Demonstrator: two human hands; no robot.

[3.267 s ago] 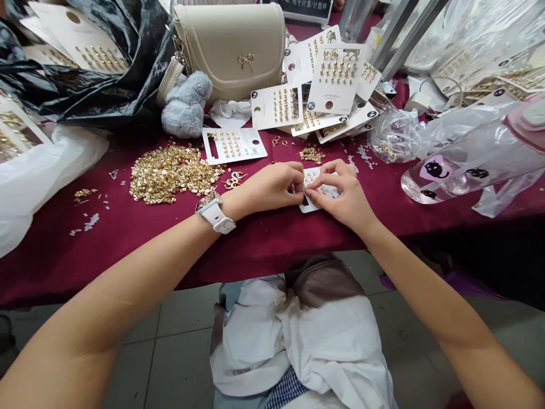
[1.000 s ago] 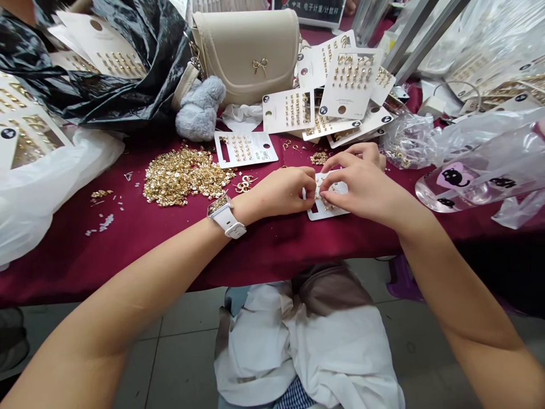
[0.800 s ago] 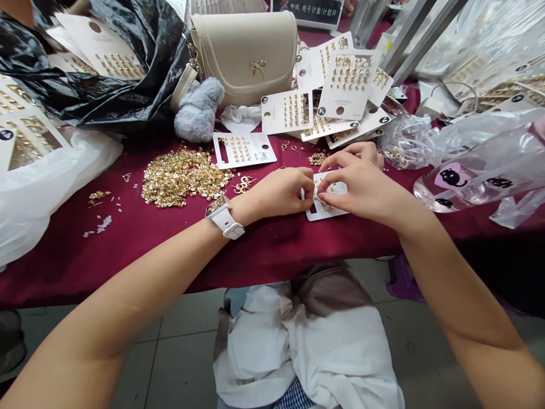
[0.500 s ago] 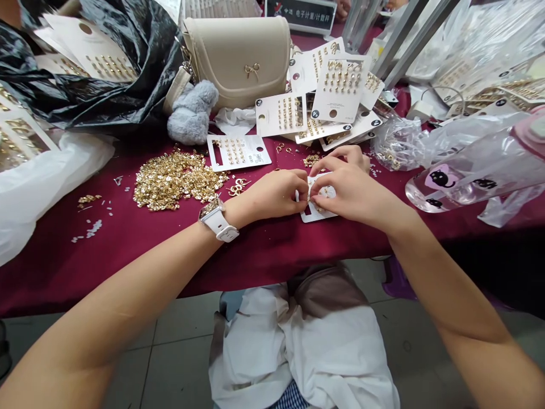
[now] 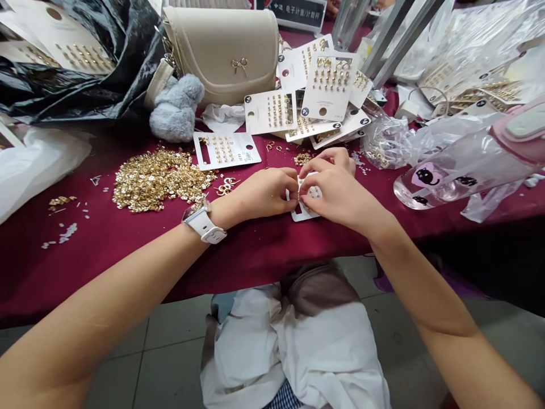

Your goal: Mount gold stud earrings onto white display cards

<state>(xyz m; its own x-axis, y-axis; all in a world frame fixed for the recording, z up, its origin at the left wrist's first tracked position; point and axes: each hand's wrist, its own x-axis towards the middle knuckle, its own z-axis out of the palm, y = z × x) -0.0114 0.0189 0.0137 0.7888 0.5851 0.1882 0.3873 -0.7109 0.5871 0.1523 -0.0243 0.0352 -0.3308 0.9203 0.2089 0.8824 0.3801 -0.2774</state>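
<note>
Both hands meet over a small white earring card near the table's front edge. My left hand, with a white watch at the wrist, has its fingers bent and pressed together at the card's left side; what they pinch is too small to name. My right hand curls over the card's right part, its thumb and forefinger close to the left fingertips. Its palm side is hidden. A big heap of small gold pieces lies to the left, with gold hoops between heap and left hand.
Behind the hands are a card of gold earrings, more stacked cards, a beige bag and a grey plush. A pink-lidded bottle lies at the right. Black plastic fills the upper left.
The view has shifted, so most things on the table appear further left. Both hands stay at the small card with nearly the same finger positions.
</note>
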